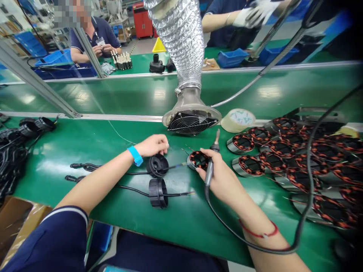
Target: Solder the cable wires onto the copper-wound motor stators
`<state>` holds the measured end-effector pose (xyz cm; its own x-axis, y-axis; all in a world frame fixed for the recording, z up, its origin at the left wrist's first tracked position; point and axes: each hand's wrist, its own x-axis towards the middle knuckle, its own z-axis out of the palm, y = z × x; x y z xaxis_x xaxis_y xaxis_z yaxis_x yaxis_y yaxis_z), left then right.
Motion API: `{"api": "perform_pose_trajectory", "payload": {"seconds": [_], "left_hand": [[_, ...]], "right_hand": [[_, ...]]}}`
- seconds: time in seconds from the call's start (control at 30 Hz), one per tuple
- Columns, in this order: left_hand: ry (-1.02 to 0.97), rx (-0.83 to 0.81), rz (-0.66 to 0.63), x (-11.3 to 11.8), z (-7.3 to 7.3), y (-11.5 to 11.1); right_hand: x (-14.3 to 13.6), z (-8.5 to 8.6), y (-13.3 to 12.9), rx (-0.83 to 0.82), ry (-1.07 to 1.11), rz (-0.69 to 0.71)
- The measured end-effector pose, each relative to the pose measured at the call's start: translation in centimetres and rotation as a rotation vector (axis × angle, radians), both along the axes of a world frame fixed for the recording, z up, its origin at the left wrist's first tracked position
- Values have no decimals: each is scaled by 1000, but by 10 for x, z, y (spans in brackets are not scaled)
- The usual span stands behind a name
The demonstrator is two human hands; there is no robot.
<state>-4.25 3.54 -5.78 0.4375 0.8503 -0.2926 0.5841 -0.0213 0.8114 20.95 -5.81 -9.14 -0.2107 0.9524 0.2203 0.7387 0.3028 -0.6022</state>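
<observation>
My right hand [224, 179] is closed round a soldering iron [209, 173], its tip pointing up and away, while thumb and forefinger grip the edge of a motor stator [191, 161] with copper-orange windings. Thin wire ends stick out from the stator's left side. My left hand [154, 145] hovers by a round black cap [157, 166], its fingers curled together; what they hold, if anything, is hidden. A thin pale wire [120, 135] runs toward that wrist from behind. From the cap a cable reaches to the stator. A second black cap [157, 193] with its cable lies nearer me.
Rows of stators [280, 151] fill the bench's right side. A fume hood with a fan grille [188, 124] hangs ahead, beside a tape roll [238, 120]. Black cabled parts [17, 155] pile up at left. The iron's cable [307, 189] loops over my right forearm. Two co-workers sit opposite.
</observation>
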Motion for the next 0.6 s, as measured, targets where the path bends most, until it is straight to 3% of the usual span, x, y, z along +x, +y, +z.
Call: {"api": "perform_pose_trajectory", "payload": {"seconds": [0.13,0.2,0.37,0.6], "left_hand": [[-141,-260,-156,5,-5,-44],[-264,-399,-138,6,-5,-52],[-412,-432,277,24,-4,-37],[-385,-503,125,32,-10,-28]], "right_hand": [[-1,-1,5,-18,68,87],[-3,-7,-1,26,122,107],[-7,-19,-12,82,200,113],[-7,-19,-10,102,230,149]]}}
